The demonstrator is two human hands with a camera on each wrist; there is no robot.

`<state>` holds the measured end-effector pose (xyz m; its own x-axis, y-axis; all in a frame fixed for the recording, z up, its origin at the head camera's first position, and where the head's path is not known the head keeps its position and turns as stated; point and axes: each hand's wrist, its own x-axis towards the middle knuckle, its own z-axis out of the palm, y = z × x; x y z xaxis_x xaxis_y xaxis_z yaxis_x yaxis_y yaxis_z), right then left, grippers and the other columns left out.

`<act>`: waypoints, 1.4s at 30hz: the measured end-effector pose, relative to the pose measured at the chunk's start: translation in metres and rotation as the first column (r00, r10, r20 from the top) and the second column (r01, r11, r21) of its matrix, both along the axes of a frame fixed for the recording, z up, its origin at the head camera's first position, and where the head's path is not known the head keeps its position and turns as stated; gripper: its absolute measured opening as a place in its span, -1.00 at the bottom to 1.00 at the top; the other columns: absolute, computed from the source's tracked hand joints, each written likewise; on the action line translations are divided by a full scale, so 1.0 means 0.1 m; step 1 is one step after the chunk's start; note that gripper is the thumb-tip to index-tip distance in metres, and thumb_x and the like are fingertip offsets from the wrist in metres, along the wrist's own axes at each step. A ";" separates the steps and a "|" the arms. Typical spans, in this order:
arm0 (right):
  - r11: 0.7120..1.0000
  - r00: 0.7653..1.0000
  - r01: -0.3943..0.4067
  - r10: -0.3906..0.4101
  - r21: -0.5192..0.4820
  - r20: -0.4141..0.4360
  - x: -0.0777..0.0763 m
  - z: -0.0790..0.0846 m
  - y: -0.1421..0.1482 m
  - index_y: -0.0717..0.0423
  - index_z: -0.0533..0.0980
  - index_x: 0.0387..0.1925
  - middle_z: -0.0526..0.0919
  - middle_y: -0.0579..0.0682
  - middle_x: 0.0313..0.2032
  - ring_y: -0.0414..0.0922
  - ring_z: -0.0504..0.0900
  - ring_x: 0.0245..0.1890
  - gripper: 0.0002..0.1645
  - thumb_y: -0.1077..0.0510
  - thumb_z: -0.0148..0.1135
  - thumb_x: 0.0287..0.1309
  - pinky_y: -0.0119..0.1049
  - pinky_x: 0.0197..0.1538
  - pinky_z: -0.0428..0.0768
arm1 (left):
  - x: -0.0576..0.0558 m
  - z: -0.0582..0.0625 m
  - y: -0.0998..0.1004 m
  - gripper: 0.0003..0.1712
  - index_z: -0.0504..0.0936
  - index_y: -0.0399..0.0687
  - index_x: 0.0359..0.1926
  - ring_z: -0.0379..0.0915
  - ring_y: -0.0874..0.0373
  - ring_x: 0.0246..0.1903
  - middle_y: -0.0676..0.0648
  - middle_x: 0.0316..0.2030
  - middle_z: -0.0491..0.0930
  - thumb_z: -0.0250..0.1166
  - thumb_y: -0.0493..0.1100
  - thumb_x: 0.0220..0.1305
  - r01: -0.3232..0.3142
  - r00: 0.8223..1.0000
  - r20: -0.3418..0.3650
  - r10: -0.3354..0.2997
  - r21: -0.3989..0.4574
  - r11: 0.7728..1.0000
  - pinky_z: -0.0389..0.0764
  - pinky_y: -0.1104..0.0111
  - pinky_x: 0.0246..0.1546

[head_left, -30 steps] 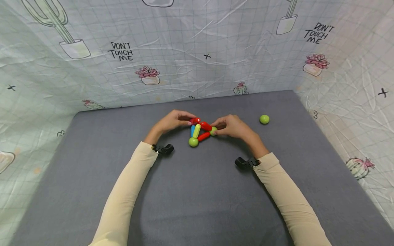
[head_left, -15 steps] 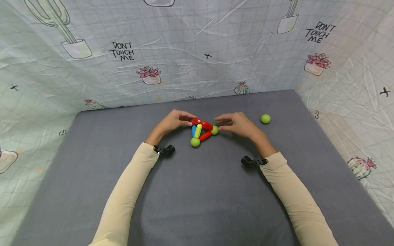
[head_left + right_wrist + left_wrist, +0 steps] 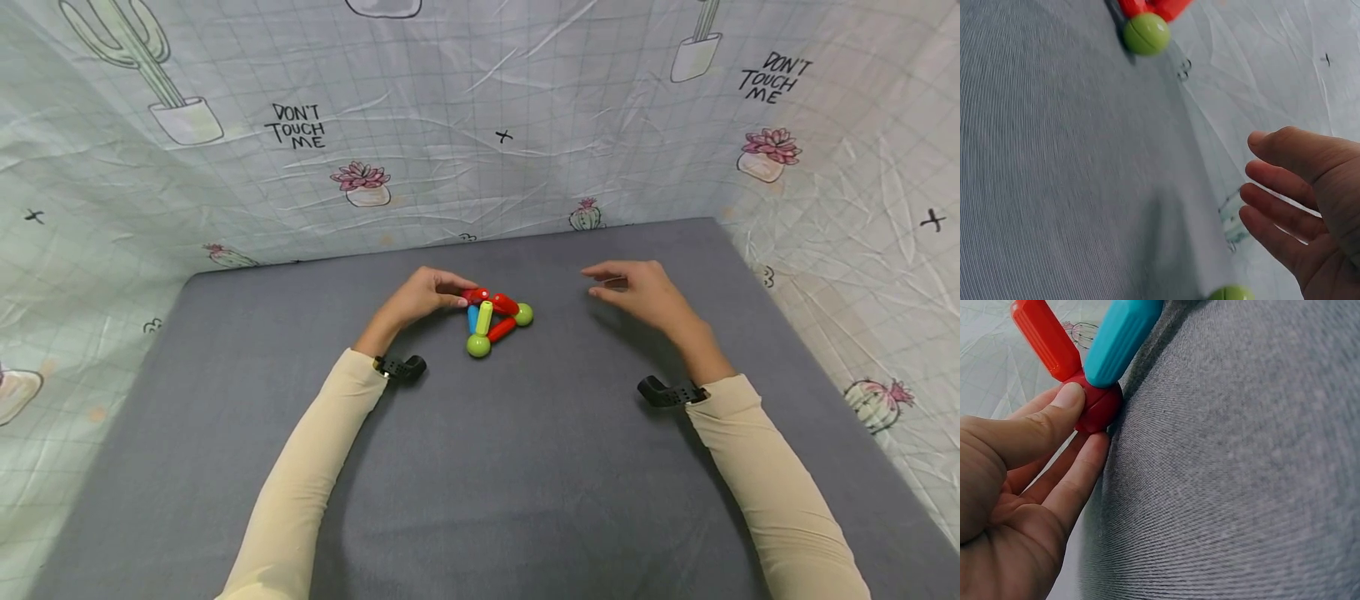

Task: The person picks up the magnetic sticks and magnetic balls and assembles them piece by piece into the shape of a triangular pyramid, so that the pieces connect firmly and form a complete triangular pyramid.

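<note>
My left hand (image 3: 418,300) pinches a red ball (image 3: 1100,407) between thumb and fingers at the far corner of a small construction of rods and balls. From that ball rise a blue rod (image 3: 1121,340) and a red rod (image 3: 1047,339). In the head view, a green ball (image 3: 478,346) makes the near corner and another green ball (image 3: 524,314) the right one, joined by a red rod (image 3: 502,330). A yellow-green rod (image 3: 485,318) slants up from the near ball. My right hand (image 3: 645,292) hovers apart to the right, fingers relaxed, holding nothing.
A loose green ball (image 3: 1230,294) shows at the bottom edge of the right wrist view; my right hand hides it in the head view. The grey table (image 3: 480,483) meets a printed cloth (image 3: 450,183) at the back.
My right hand has let go of the right-hand green ball and moved away to the right, covering the loose ball in the head view. The left hand has stayed in place on the construction.
</note>
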<state>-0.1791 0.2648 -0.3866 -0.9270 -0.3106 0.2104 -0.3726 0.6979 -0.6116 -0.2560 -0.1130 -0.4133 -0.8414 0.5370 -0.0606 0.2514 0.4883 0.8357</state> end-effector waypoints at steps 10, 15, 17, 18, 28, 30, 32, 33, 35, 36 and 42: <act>0.989 0.995 0.090 -0.085 0.117 -0.050 0.06 0.05 0.36 0.07 0.63 0.19 0.62 0.21 0.21 0.29 0.66 0.07 -0.58 0.18 0.37 0.31 0.24 0.12 0.55 | 0.02 -0.02 -0.01 -0.65 0.75 -0.09 0.09 0.53 0.07 0.02 -0.09 0.02 0.73 0.44 -0.28 0.27 -0.021 1.000 0.013 0.020 0.029 0.999 0.55 0.34 -0.07; 0.984 0.992 0.104 -0.092 0.143 -0.086 0.10 0.03 0.52 0.15 0.62 0.18 0.55 0.19 0.29 0.30 0.66 0.06 -0.55 0.22 0.39 0.27 0.22 0.12 0.57 | 0.02 -0.02 -0.01 -0.66 0.75 -0.12 0.08 0.55 0.12 -0.02 -0.10 -0.01 0.74 0.44 -0.28 0.27 -0.007 1.000 -0.005 0.007 0.038 0.999 0.54 0.40 -0.13; 0.982 0.990 0.109 -0.093 0.153 -0.106 0.10 0.02 0.57 0.17 0.63 0.17 0.56 0.19 0.28 0.30 0.66 0.06 -0.56 0.22 0.40 0.26 0.21 0.12 0.57 | 0.02 -0.02 -0.01 -0.66 0.76 -0.13 0.08 0.56 0.14 -0.02 -0.10 -0.01 0.75 0.44 -0.28 0.27 -0.002 1.000 -0.012 0.002 0.042 0.999 0.54 0.42 -0.13; 0.982 0.989 0.110 -0.093 0.156 -0.114 0.10 0.01 0.59 0.18 0.63 0.16 0.56 0.20 0.27 0.30 0.66 0.06 -0.57 0.22 0.41 0.25 0.22 0.13 0.56 | 0.02 -0.02 -0.01 -0.66 0.76 -0.13 0.08 0.56 0.15 -0.01 -0.10 -0.02 0.75 0.44 -0.28 0.27 0.002 1.000 -0.018 -0.001 0.043 0.999 0.53 0.43 -0.12; 0.977 0.991 0.129 -0.122 0.170 -0.051 0.07 -0.06 0.75 0.21 0.62 0.18 0.66 0.28 0.11 0.29 0.65 0.07 -0.54 0.14 0.39 0.29 0.23 0.12 0.53 | 0.04 0.00 -0.02 -0.65 0.76 -0.11 0.08 0.56 0.10 0.00 -0.10 0.00 0.74 0.45 -0.29 0.26 -0.006 1.000 -0.002 0.006 0.053 0.999 0.56 0.38 -0.10; 0.975 0.990 0.138 -0.135 0.173 -0.030 0.07 -0.09 0.76 0.19 0.61 0.19 0.68 0.28 0.07 0.28 0.65 0.06 -0.53 0.12 0.40 0.28 0.24 0.13 0.52 | 0.04 0.00 -0.02 -0.64 0.75 -0.12 0.09 0.55 0.09 0.00 -0.11 0.01 0.73 0.45 -0.30 0.26 -0.012 1.000 0.012 0.012 0.059 0.998 0.57 0.38 -0.09; 0.975 0.989 0.145 -0.145 0.168 -0.011 0.06 -0.11 0.78 0.19 0.61 0.19 0.69 0.27 0.05 0.27 0.65 0.06 -0.52 0.12 0.40 0.28 0.24 0.16 0.49 | 0.05 0.00 -0.02 -0.64 0.75 -0.13 0.09 0.55 0.08 0.01 -0.12 0.02 0.73 0.44 -0.31 0.26 -0.015 1.000 0.023 0.014 0.063 0.998 0.57 0.38 -0.09; 0.975 0.989 0.147 -0.148 0.166 -0.006 0.05 -0.13 0.78 0.19 0.61 0.20 0.70 0.27 0.05 0.27 0.66 0.06 -0.51 0.12 0.41 0.28 0.25 0.16 0.49 | 0.04 0.00 -0.02 -0.64 0.75 -0.13 0.10 0.55 0.08 0.01 -0.12 0.02 0.73 0.44 -0.31 0.26 -0.015 1.000 0.025 0.013 0.064 0.998 0.57 0.38 -0.09; 0.975 0.989 0.148 -0.149 0.164 -0.004 0.04 -0.16 0.79 0.19 0.61 0.19 0.70 0.27 0.04 0.26 0.67 0.04 -0.52 0.12 0.41 0.28 0.25 0.16 0.49 | 0.04 0.00 -0.01 -0.64 0.75 -0.13 0.09 0.56 0.08 0.00 -0.12 0.02 0.73 0.44 -0.30 0.26 -0.012 1.000 0.024 0.010 0.063 0.998 0.57 0.39 -0.10; 0.976 0.989 0.147 -0.148 0.161 -0.003 0.03 -0.17 0.79 0.20 0.61 0.19 0.71 0.27 0.03 0.26 0.68 0.03 -0.52 0.12 0.40 0.28 0.25 0.15 0.50 | 0.04 0.00 -0.01 -0.64 0.75 -0.13 0.09 0.56 0.08 0.00 -0.12 0.01 0.74 0.44 -0.30 0.26 -0.009 1.000 0.022 0.008 0.063 0.998 0.58 0.39 -0.11; 0.971 0.987 0.162 -0.157 0.174 -0.045 0.01 -0.20 0.76 0.19 0.66 0.12 0.74 0.25 -0.05 0.23 0.70 -0.02 -0.58 0.13 0.43 0.26 0.22 0.06 0.55 | 0.03 -0.01 -0.01 -0.66 0.76 -0.12 0.08 0.58 0.12 -0.03 -0.10 -0.01 0.75 0.44 -0.30 0.27 0.003 1.000 -0.007 -0.003 0.046 0.999 0.58 0.40 -0.12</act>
<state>-0.1784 0.3412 -0.4063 -0.9614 -0.1941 0.1949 -0.2646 0.8459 -0.4630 -0.2534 -0.1136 -0.4141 -0.8402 0.5415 -0.0298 0.2586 0.4482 0.8557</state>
